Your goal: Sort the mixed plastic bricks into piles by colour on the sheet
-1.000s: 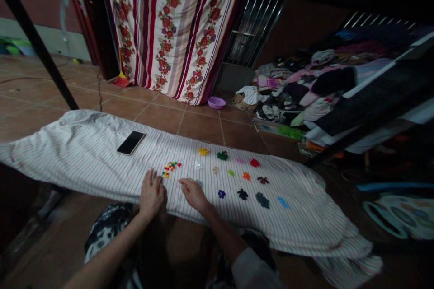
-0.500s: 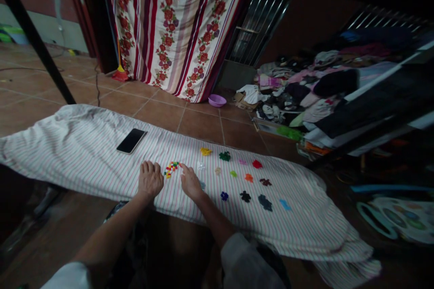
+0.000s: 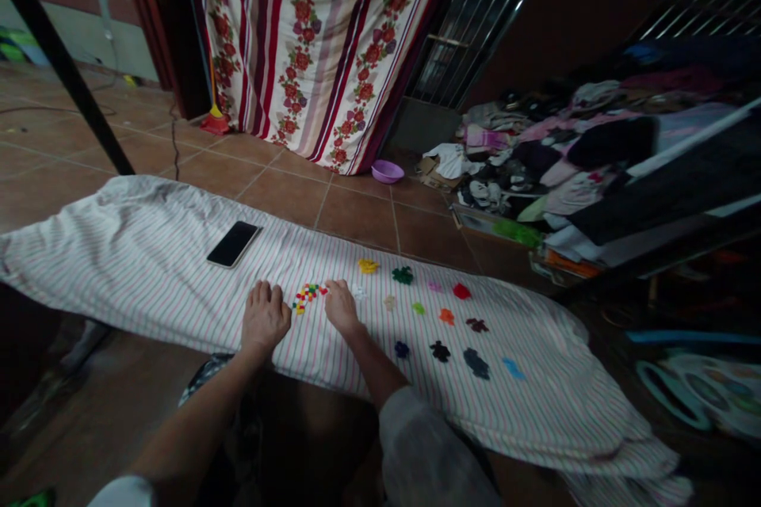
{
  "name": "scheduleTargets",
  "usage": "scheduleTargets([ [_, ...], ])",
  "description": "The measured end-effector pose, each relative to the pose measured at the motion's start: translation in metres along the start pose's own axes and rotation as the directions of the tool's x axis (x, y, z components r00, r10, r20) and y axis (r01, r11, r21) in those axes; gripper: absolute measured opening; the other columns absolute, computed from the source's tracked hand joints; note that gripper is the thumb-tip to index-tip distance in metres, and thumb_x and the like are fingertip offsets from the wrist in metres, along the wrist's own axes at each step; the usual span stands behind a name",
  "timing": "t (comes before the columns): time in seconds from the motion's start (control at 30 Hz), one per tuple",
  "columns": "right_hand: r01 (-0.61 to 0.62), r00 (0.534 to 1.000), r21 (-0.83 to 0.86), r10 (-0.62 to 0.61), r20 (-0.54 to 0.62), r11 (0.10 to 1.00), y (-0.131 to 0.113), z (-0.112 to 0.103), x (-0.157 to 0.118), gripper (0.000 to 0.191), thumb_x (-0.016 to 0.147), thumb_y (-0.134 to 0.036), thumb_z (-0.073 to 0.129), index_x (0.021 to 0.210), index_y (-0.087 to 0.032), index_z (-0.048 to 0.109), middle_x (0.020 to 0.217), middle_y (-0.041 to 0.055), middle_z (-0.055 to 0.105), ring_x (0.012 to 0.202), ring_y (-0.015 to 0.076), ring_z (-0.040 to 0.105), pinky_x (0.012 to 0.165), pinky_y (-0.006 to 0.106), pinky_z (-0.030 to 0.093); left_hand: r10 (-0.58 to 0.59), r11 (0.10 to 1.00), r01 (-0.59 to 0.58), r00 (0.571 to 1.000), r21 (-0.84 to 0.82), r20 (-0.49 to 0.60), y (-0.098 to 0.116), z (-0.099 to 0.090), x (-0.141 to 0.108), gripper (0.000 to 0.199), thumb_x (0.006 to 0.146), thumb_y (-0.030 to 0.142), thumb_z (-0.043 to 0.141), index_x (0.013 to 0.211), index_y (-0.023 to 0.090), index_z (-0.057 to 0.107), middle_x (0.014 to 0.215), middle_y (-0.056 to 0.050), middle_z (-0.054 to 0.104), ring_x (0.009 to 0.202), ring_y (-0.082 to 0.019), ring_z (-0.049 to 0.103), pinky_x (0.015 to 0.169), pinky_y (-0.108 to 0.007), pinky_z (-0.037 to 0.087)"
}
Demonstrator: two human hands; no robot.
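A patterned group of small red, yellow, green and white pieces (image 3: 307, 295) lies on the striped cloth (image 3: 166, 277). My left hand (image 3: 265, 317) rests flat on the cloth just left of the group, fingers stretched forward, holding nothing. At the group's right end is my right hand (image 3: 342, 307), its fingers drawn together at the tips; anything between them is too small to make out. Right of it lie small piles sorted by colour, among them white (image 3: 359, 292), yellow (image 3: 368, 265), dark green (image 3: 403, 275), red (image 3: 461, 291), orange (image 3: 446, 317) and black (image 3: 441, 351).
A dark-screened phone (image 3: 234, 244) lies on the cloth at the left. Beyond the cloth, a purple bowl (image 3: 388, 171) stands on the tiled floor near a floral curtain (image 3: 333, 40). Heaped clothes (image 3: 552, 150) fill the right background. A black pole (image 3: 65, 55) slants at the left.
My right hand has shifted slightly right and its fingers have drawn in. A further small red piece shows at the group's right end. The camera view has shifted a little.
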State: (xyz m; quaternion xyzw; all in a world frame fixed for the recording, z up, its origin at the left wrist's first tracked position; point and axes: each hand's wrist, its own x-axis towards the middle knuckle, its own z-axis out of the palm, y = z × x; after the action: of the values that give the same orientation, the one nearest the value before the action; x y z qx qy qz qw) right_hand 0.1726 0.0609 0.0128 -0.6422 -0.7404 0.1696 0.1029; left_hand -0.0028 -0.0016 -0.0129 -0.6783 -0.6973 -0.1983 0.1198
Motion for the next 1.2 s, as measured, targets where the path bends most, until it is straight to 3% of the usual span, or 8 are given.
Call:
scheduleTargets([
  [0.4, 0.002, 0.998, 0.042, 0.001, -0.07, 0.999, 0.001, 0.005, -0.002, 0.024, 0.09, -0.015, 0.05, 0.11, -0.019, 0.063, 0.11, 0.0075, 0.058, 0.099, 0.0163, 0.057, 0.088, 0.025, 0.042, -0.011, 1.0, 0.011, 1.0, 0.019, 0.005, 0.002, -0.001, 0.0, 0.03, 0.086, 0.024, 0.042, 0.106, 0.009, 0.058, 0.12, -0.021, 0.056, 0.123, -0.035, 0.046, 0.102, -0.046, 0.036],
  [0.87, 0.011, 0.996, 0.009, -0.011, -0.084, 1.0, -0.005, 0.004, -0.011, 0.022, 0.093, -0.014, 0.044, 0.105, -0.017, 0.063, 0.11, 0.0119, 0.059, 0.105, 0.0197, 0.054, 0.092, 0.031, 0.043, -0.006, 0.999, 0.007, 1.0, -0.052, 0.007, 0.004, -0.01, 0.002, 0.03, 0.085, 0.024, 0.042, 0.105, 0.01, 0.059, 0.117, -0.022, 0.057, 0.119, -0.034, 0.047, 0.098, -0.048, 0.038],
  [1.2, -0.013, 0.996, 0.095, 0.021, -0.089, 0.995, -0.001, 0.0, -0.011, 0.021, 0.091, -0.014, 0.044, 0.102, -0.017, 0.061, 0.106, 0.0099, 0.064, 0.102, 0.0188, 0.058, 0.087, 0.029, 0.044, 0.047, 0.998, -0.047, 0.999, 0.036, -0.021, 0.004, -0.013, 0.002, 0.028, 0.086, 0.025, 0.04, 0.101, 0.01, 0.058, 0.107, -0.018, 0.057, 0.112, -0.032, 0.05, 0.091, -0.043, 0.042],
])
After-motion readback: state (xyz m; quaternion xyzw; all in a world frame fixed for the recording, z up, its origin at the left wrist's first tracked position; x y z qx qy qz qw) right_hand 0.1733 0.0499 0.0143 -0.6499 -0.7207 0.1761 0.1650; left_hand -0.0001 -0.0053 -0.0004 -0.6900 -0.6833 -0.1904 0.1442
